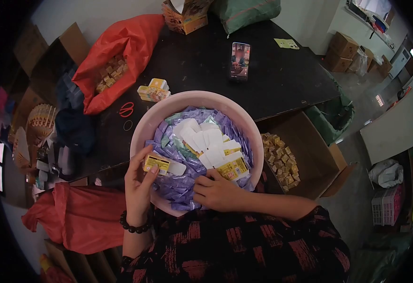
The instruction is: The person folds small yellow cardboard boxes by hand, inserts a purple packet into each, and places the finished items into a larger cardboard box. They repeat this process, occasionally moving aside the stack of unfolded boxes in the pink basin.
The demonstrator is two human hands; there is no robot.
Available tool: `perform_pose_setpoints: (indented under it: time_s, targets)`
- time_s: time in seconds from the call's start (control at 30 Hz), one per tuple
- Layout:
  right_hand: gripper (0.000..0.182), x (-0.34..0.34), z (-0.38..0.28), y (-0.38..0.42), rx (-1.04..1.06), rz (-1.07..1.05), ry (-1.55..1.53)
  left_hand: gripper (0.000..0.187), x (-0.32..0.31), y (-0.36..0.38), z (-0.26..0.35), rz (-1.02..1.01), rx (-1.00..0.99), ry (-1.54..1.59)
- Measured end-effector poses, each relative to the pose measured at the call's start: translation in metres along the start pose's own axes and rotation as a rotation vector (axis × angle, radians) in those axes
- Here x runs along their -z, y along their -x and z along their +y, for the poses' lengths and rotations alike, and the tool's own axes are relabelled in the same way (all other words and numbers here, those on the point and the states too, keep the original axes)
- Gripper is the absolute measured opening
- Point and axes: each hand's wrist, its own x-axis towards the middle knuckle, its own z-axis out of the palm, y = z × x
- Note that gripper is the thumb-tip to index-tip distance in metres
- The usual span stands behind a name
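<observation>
My left hand (pixel 139 181) grips a small yellow carton (pixel 157 163) between thumb and fingers, at the left side of a large pale pink tub (pixel 138 127). The carton's white end flap sticks out toward the right. Many small purple packets (pixel 180 188) fill the tub, with a few pale green ones among them. My right hand (pixel 218 192) rests low over the packets with its fingers curled in. What those fingers hold, if anything, is hidden. Just beyond it, flat yellow-and-white cartons (pixel 213 144) lie fanned out on the packets.
On the black table (pixel 192 66) are a phone (pixel 239 61), red scissors (pixel 126 110), some stacked cartons (pixel 154 90) and a red bag (pixel 135 40) of small yellow boxes. An open cardboard box (pixel 310 155) right of the tub holds more yellow boxes. Another red bag (pixel 84 214) lies left.
</observation>
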Motion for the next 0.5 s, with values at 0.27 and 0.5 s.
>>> perform_pose_setpoints:
  time_s: [0.27,0.5]
  targets:
    - [0.011,0.036,0.009,-0.015,-0.029,-0.022,-0.071,0.029,-0.001,-0.001,-0.003,-0.013,-0.013,0.009]
    - [0.021,0.041,0.008,-0.020,-0.553,0.722,-0.501,0.031,-0.026,0.010,-0.002,-0.169,0.180,0.299]
